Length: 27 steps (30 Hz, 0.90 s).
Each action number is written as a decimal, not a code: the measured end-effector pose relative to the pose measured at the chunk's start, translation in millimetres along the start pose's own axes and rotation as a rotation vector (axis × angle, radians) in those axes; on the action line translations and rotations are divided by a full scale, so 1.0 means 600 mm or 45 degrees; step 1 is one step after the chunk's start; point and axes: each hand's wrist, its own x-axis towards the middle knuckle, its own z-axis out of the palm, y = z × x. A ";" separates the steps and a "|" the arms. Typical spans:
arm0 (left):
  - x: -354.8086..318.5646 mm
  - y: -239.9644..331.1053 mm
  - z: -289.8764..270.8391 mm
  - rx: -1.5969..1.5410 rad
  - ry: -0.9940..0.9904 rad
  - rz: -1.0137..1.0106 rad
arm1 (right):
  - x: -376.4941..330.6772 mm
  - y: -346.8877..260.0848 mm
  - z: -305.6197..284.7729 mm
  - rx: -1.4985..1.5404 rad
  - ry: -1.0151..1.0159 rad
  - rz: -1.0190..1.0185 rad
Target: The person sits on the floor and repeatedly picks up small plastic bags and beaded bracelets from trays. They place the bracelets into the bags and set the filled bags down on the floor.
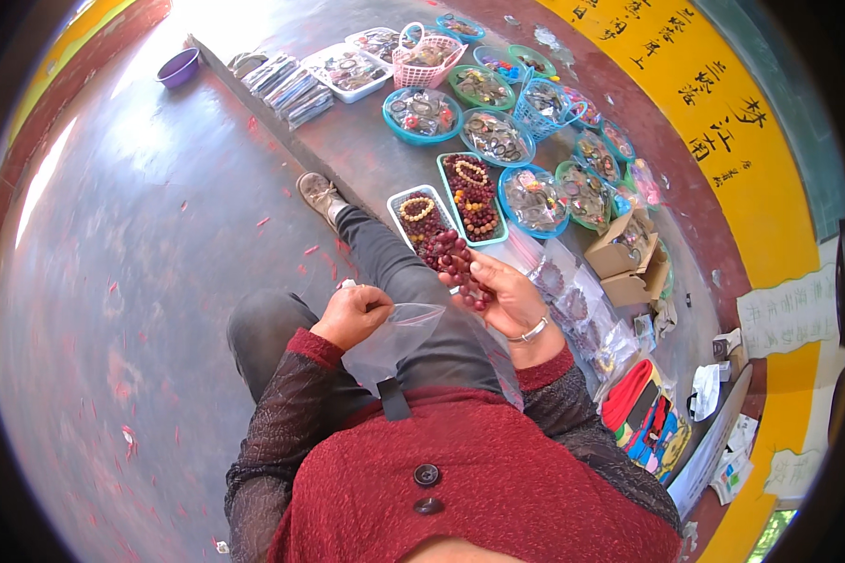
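Observation:
My right hand [514,298] is closed on a dark red bead bracelet [458,266], whose beads hang over the fingers. A silver bangle [531,331] circles that wrist. Over my lap, the closed fingers of my left hand [352,314] pinch the edge of a clear plastic bag [394,335]. Just beyond my right hand stand two baskets: a small white one [392,208] with dark red beads and a pale bead bracelet [417,208], and a mint-green one [503,235] with dark red and amber bead bracelets.
Several round basins [409,138] of packaged goods crowd the right side, with a pink handled basket [399,75]. Open cardboard boxes [610,253], plastic packets [573,300] and folded colourful cloth [643,418] lie right of me. A purple basin [178,68] sits at the far left.

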 end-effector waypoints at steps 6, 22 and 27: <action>-0.002 0.021 -0.004 0.101 0.147 0.227 | -0.017 0.009 0.047 -1.026 -0.184 -0.308; -0.007 0.006 -0.006 -0.205 0.062 0.026 | 0.021 0.058 0.059 -2.280 -0.441 -0.819; -0.004 -0.003 -0.006 -0.332 -0.017 -0.127 | 0.045 0.086 0.055 -2.287 -0.510 -0.849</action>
